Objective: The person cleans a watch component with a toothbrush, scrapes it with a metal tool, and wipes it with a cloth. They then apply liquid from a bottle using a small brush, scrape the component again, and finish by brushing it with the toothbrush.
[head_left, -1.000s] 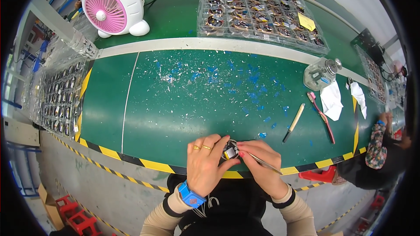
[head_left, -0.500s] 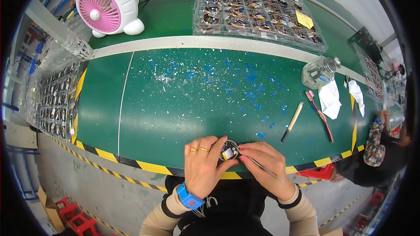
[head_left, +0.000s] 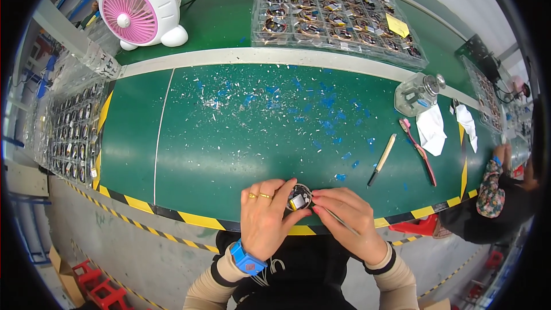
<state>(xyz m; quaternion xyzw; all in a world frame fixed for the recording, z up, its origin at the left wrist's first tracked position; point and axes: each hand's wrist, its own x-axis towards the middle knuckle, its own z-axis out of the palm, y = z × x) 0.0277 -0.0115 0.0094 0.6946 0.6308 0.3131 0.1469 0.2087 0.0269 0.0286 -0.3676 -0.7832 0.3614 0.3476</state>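
Note:
Close to the table's front edge, my left hand grips a small round electronic assembly between thumb and forefinger. Its open face shows a dark rim and a pale rectangular part inside. My right hand pinches a thin metal hand tool, the shaft slanting down to the right across the fingers. The tool's tip meets the right side of the round assembly, though the fingertips hide the exact contact.
White and blue scraps litter the green table. At right lie a wooden-handled brush, a pink toothbrush, white tissue and a glass jar. Behind stand a pink-and-white fan and a clear tray of round assemblies.
The tool in my right hand has turned slightly, its free end now nearer my palm. My left hand keeps its grip on the round assembly.

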